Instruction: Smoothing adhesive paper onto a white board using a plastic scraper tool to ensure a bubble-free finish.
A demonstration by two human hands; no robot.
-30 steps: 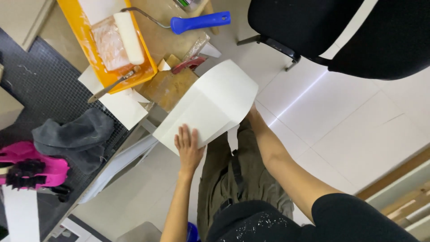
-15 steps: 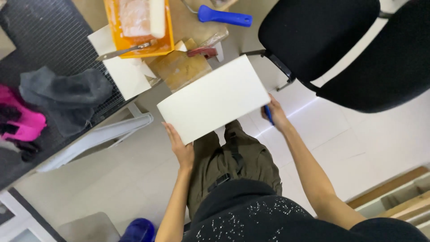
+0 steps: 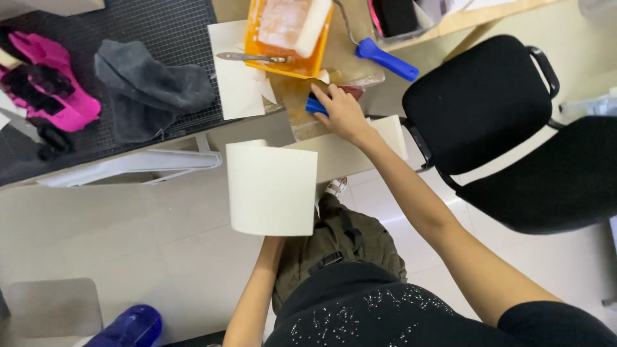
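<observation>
Since half a second ago, the right hand [image 3: 342, 110] has left the edge of the white sheet [image 3: 273, 187] and reached forward to the surface [image 3: 334, 51], where its fingers now close on a small blue object [image 3: 315, 106] lying beside a dark red packet [image 3: 352, 91]; how firm that grip is cannot be told, since the fingers cover most of it. The sheet, flat and held by both hands before, now curls over on its left side, likely because only one hand supports it. The left hand is hidden behind the sheet, so its grip cannot be seen, though the left forearm [image 3: 257, 289] rises straight to the sheet's lower edge, above the person's lap. The right arm is stretched nearly straight, wrist bent down over the surface's edge. Farther out sit an orange tray [image 3: 316, 61] with a paint roller [image 3: 385, 58] and a metal spatula [image 3: 247, 58], a grey cloth [image 3: 148, 87] on the dark mat, pink gloves [image 3: 54, 83] and a black chair [image 3: 482, 109].
</observation>
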